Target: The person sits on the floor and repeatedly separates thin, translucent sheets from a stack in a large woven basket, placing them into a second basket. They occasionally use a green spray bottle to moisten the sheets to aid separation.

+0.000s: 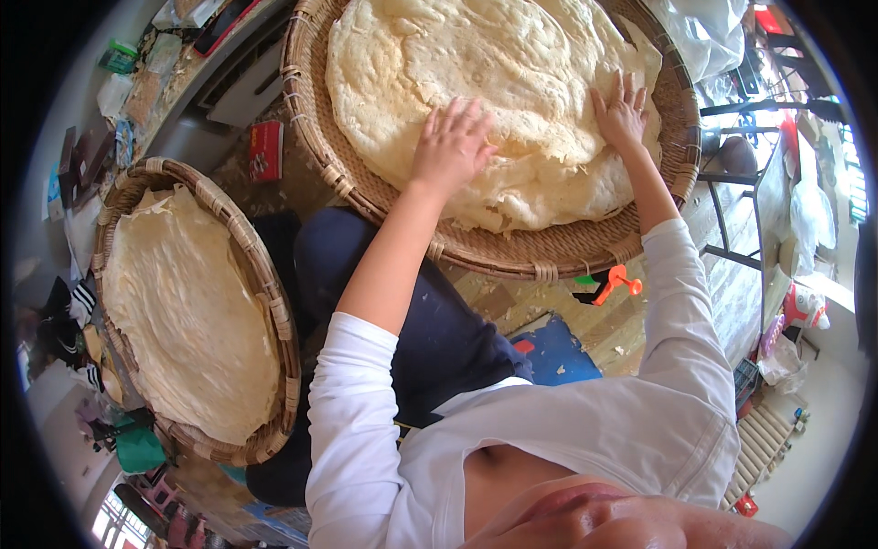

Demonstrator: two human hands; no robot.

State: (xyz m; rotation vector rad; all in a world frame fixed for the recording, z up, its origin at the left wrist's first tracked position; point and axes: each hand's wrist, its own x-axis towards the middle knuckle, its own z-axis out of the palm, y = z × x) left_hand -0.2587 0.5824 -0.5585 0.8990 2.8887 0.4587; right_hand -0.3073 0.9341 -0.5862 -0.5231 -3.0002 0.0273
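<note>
A large stack of thin, pale flatbread sheets [494, 62] fills a round woven basket [542, 254] before me. Its surface is puffed and wrinkled, with torn, flaky edges towards my side. My left hand [453, 141] rests over the near-left part of the top sheet, palm down and fingers spread, slightly blurred. Flat on the right side of the stack lies my right hand [621, 113], fingers apart, with a ring on one finger. Neither hand grips anything. Whether the left palm presses the sheet or hovers just above it, I cannot tell.
A second woven basket [291, 384] with more flatbread sheets [199, 322] stands at left. A red box or packet [266, 151] lies between the baskets. Crumbs litter the wooden floor [535, 295]. An orange plastic object [617, 281] sits below the big basket's rim. Metal-framed furniture [730, 178] stands at right.
</note>
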